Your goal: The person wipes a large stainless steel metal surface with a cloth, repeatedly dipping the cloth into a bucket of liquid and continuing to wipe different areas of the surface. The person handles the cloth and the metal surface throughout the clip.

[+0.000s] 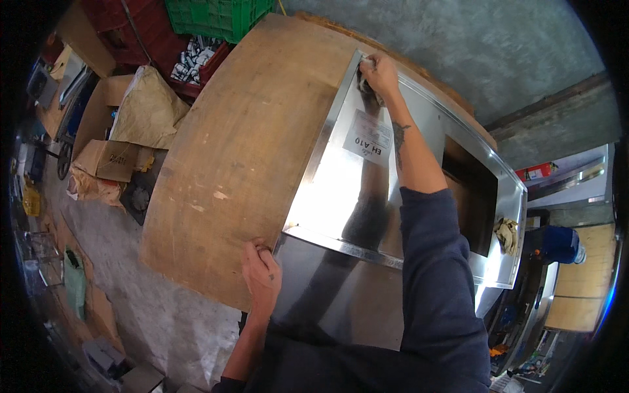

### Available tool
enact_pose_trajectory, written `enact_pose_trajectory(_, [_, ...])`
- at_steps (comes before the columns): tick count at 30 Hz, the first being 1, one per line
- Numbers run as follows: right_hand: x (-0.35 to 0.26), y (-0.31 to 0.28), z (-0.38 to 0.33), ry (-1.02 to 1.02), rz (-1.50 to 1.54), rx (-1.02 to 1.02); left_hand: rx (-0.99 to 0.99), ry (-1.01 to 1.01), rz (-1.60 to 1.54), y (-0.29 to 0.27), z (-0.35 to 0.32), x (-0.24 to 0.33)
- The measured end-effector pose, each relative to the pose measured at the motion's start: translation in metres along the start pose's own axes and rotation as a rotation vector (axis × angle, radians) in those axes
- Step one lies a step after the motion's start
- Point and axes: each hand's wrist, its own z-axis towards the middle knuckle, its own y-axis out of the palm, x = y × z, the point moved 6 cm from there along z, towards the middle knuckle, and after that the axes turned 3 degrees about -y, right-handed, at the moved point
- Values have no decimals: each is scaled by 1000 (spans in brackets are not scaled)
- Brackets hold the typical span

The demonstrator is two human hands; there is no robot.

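Note:
A shiny stainless-steel panel [321, 203] with raised, folded edges lies on a large wooden board. My right arm reaches across it to the far left corner. There my right hand [382, 75] is closed on a crumpled, stained rag [364, 84], pressed against the metal by the rim. My left hand [261, 272] is closed beside the panel's near left corner, over the board; what its curled fingers hold, if anything, is hidden. A printed paper sheet [368, 136] lies on the panel. Right of my forearm is a dark rectangular opening [468, 196] in the metal.
The wooden board [229, 150] extends left of the panel. A second crumpled cloth [506, 234] sits by the panel's right edge. Cardboard boxes [108, 160], a green crate [219, 16] and a red bin of metal parts [209, 62] stand at left. A concrete wall [511, 59] rises behind.

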Motion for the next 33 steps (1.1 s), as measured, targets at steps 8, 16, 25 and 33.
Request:
enact_pose_trajectory(8, [-117,-38,-160,-195,161,-260,46,64,-20,5,2,-6])
enact_pose_trajectory(16, [-187,-80,-235,-257,434,-657,57,124,-54,3,10,1])
enact_pose_trajectory(25, [-40,-83,-12,-29,282,58,71,152,-70,2,12,4])
enact_pose_trajectory(33, [-16,-23,32,-83,246,5,45,73,-44,0,12,4])
